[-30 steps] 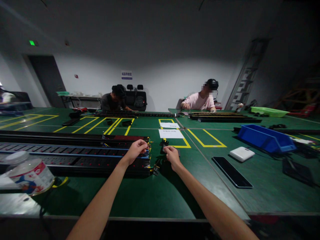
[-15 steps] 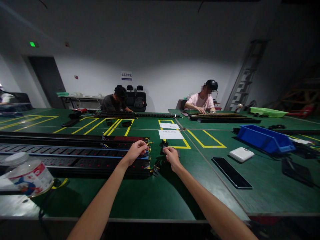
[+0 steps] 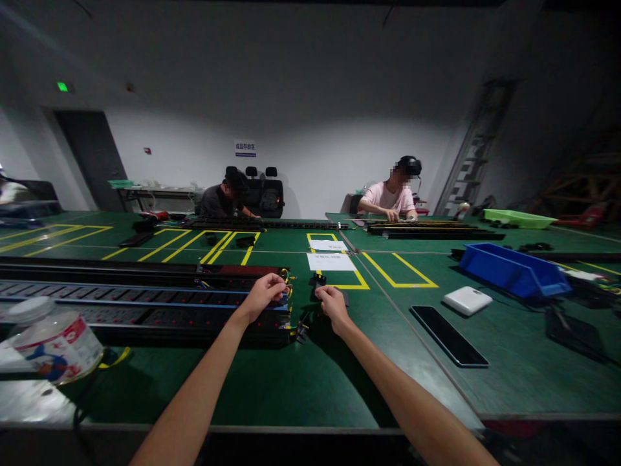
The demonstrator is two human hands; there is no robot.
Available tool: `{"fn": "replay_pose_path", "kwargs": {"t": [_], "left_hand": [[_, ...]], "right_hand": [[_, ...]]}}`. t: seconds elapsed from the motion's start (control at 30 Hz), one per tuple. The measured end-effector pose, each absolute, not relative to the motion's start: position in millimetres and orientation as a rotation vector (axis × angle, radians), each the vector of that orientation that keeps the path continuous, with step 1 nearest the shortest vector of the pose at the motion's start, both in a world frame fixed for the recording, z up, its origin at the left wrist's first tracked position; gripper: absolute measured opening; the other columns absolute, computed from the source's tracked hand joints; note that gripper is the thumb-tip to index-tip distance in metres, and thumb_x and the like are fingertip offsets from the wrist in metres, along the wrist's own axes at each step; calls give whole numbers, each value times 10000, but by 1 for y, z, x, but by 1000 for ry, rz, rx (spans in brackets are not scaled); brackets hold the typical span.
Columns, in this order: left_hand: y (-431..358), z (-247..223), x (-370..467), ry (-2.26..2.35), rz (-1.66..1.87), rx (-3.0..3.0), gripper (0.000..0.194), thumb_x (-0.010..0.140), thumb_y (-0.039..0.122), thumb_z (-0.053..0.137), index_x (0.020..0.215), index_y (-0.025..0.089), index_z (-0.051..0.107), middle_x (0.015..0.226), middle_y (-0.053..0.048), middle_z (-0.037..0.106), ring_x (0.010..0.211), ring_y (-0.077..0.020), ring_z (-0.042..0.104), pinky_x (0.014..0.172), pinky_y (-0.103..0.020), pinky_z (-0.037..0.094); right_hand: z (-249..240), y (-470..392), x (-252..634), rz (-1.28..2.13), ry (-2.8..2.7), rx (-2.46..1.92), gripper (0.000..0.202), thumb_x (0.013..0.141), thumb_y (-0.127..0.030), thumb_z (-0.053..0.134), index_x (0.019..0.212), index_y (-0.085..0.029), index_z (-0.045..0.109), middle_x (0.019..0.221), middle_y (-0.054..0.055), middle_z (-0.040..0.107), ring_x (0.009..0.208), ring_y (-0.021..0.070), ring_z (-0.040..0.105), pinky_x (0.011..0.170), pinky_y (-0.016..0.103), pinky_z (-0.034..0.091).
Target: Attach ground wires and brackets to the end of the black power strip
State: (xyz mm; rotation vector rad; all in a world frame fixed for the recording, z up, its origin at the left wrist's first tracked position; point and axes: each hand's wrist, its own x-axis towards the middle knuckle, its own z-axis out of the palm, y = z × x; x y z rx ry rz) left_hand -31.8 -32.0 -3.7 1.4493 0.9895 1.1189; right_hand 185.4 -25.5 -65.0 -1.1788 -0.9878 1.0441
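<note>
My left hand (image 3: 264,296) is closed in a pinch over the right end of long black power strips (image 3: 194,317). Its fingertips are close to thin yellow and green wires (image 3: 285,274) that stick out of the strip ends; whatever they grip is too small to name. Just right of the strips, my right hand (image 3: 334,305) also pinches, its fingertips at a small black part (image 3: 317,279). I cannot make out whether that part is held or only touched. Another small dark piece with prongs (image 3: 301,333) lies by the lower strip corner.
A clear plastic jar (image 3: 55,343) stands at the left front. To the right are a phone (image 3: 449,335), a white box-shaped device (image 3: 468,299) and a blue bin (image 3: 514,272). Paper labels (image 3: 330,261) lie ahead. Two people (image 3: 391,194) work across the green table (image 3: 417,388).
Both hands keep almost the same place and the same pinched pose. The view has shifted very slightly; no object has visibly moved on the table.
</note>
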Motion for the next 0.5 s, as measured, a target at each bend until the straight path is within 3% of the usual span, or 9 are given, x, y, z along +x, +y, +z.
{"fn": "replay_pose_path", "kwargs": {"t": [0.5], "left_hand": [[-36, 0, -31, 993, 1115, 1474, 297, 746, 375, 731, 876, 157, 576, 850, -51, 712, 606, -90, 570, 573, -213, 405]], "right_hand": [[-70, -22, 187, 1038, -1022, -1183, 192, 651, -324, 624, 744, -156, 630, 574, -35, 538, 419, 70, 359, 388, 205, 216]]}}
